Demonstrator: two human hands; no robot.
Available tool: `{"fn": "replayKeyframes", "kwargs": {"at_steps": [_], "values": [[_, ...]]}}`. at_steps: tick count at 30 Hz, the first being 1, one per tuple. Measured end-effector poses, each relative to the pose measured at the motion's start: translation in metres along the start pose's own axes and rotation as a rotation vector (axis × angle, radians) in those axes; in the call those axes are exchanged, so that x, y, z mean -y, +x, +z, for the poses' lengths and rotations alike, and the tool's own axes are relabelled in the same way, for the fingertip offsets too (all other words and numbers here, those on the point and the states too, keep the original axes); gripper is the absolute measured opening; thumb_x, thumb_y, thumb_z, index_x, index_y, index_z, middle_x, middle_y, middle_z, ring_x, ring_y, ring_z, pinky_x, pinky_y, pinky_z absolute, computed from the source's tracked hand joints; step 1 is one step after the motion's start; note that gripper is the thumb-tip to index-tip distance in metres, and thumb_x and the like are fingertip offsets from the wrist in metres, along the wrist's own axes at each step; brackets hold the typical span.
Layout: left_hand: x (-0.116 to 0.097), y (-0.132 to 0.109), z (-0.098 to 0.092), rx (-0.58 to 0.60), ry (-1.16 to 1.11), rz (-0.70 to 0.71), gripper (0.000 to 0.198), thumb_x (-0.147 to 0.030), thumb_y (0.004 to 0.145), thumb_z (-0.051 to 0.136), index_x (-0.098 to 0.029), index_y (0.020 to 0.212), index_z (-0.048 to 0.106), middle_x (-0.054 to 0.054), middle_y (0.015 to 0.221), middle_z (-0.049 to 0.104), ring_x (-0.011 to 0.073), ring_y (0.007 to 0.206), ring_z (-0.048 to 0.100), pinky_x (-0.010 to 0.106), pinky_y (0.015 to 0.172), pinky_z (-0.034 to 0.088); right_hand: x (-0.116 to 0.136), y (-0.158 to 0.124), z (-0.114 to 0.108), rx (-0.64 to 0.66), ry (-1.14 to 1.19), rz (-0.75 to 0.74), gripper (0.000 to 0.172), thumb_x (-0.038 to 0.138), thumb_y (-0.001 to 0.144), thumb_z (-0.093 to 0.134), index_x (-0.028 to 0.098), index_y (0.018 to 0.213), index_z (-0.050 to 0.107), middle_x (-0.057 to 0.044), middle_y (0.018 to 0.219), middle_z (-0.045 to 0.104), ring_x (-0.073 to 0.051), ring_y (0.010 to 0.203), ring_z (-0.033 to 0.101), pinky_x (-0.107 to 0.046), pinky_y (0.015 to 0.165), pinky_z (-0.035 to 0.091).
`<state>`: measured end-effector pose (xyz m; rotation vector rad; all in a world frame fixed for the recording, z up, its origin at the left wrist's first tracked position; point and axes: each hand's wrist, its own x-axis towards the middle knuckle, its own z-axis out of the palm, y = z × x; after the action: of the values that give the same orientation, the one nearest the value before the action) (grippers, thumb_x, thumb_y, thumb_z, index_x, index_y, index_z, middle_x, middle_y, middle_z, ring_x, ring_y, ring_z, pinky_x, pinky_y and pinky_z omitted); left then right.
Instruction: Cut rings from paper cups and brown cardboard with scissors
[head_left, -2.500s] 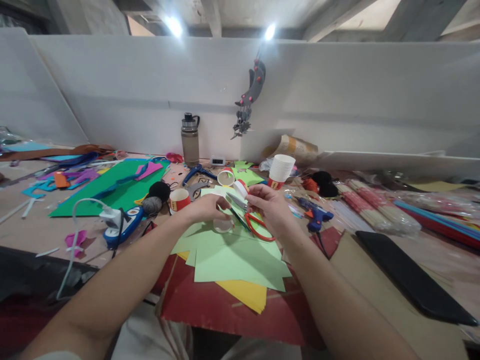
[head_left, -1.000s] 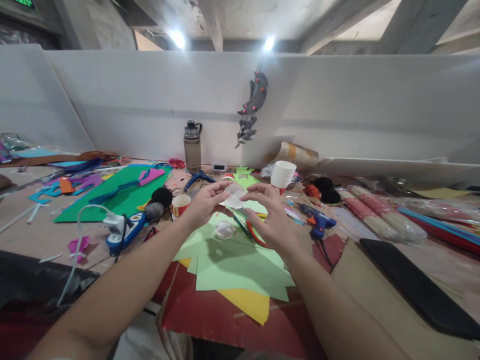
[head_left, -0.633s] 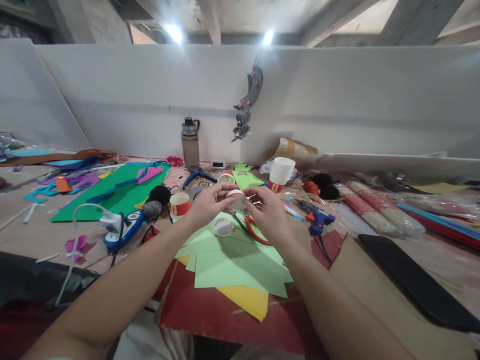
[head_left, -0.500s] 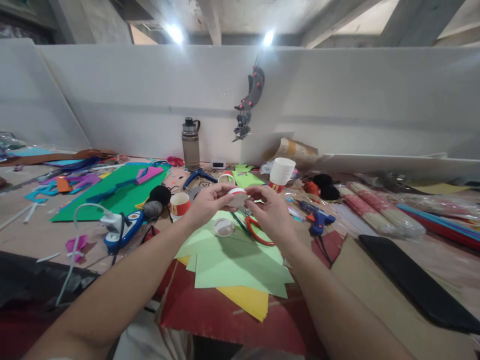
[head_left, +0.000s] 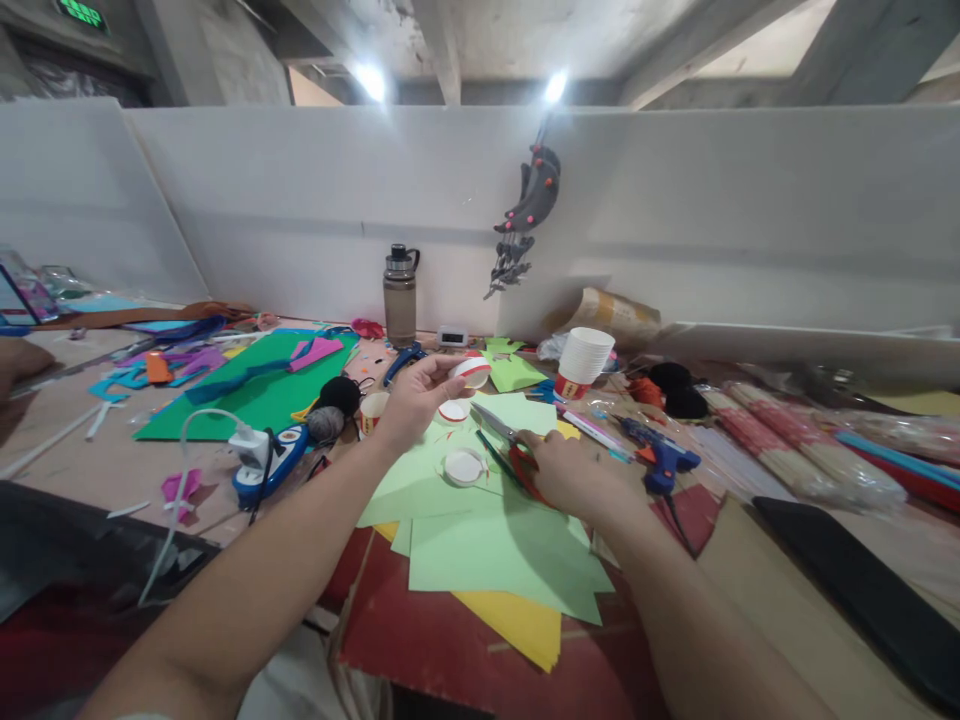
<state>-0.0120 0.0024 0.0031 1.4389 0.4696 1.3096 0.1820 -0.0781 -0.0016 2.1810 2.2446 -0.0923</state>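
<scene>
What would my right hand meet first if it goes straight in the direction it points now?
The right hand rests on the red-handled scissors. Past their blades, probably the cut cup ring on the green paper, though depth is unclear.

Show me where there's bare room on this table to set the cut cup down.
Bare tabletop lies between the green foam sheet and white plug; the near light green paper is free too. Crowded around scissors, right hand and glue gun.
</scene>
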Motion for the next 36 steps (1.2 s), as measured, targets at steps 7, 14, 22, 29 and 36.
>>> {"fn": "replayKeyframes", "kwargs": {"at_steps": [7,14,22,29,36], "values": [[0.001,0.004,-0.008,-0.126,0.033,0.043,0.035,-0.034,0.074,0.076,-0.017,0.103,0.067,0.009,0.106,0.072,0.0181,0.093,0.067,0.034,0.087,0.053,-0.015,0.01,-0.001,-0.071,0.108,0.035,0.064,0.017,0.076,0.059,0.014,0.139,0.048,-0.021,0.106,0.065,-0.03,0.092,0.065,-0.034,0.07,0.046],[-0.005,0.007,-0.011,-0.269,0.076,0.128,0.035,-0.033,0.076,0.073,-0.015,0.105,0.066,0.01,0.11,0.071,0.019,0.1,0.065,0.035,0.091,0.049,-0.022,0.009,-0.003,-0.362,0.561,-0.122,0.052,0.029,0.085,0.052,0.022,0.136,0.052,-0.011,0.107,0.067,-0.026,0.097,0.064,-0.038,0.083,0.05],[-0.006,0.006,-0.012,-0.277,0.062,0.133,0.036,-0.033,0.077,0.073,-0.015,0.107,0.065,0.01,0.107,0.072,0.0182,0.095,0.067,0.033,0.086,0.051,0.01,-0.011,-0.01,-0.268,0.847,-0.288,0.039,0.03,0.082,0.052,0.021,0.119,0.059,-0.006,0.092,0.068,-0.021,0.084,0.064,-0.035,0.076,0.052],[-0.007,0.004,-0.006,-0.281,0.076,0.119,0.035,-0.033,0.076,0.073,-0.016,0.106,0.066,0.01,0.109,0.072,0.0188,0.096,0.067,0.033,0.088,0.051,0.022,-0.018,-0.017,0.005,1.033,-0.1,0.028,0.043,0.082,0.053,0.022,0.098,0.063,0.006,0.053,0.048,-0.011,0.041,0.049,-0.02,0.037,0.038],[-0.009,0.002,-0.002,-0.257,0.075,0.092,0.036,-0.033,0.076,0.074,-0.015,0.106,0.066,0.01,0.105,0.072,0.0188,0.093,0.068,0.034,0.087,0.052,0.03,-0.026,-0.023,0.02,1.074,-0.036,0.028,0.047,0.083,0.05,0.022,0.091,0.06,0.007,0.053,0.048,-0.01,0.039,0.048,-0.018,0.033,0.036]]}}
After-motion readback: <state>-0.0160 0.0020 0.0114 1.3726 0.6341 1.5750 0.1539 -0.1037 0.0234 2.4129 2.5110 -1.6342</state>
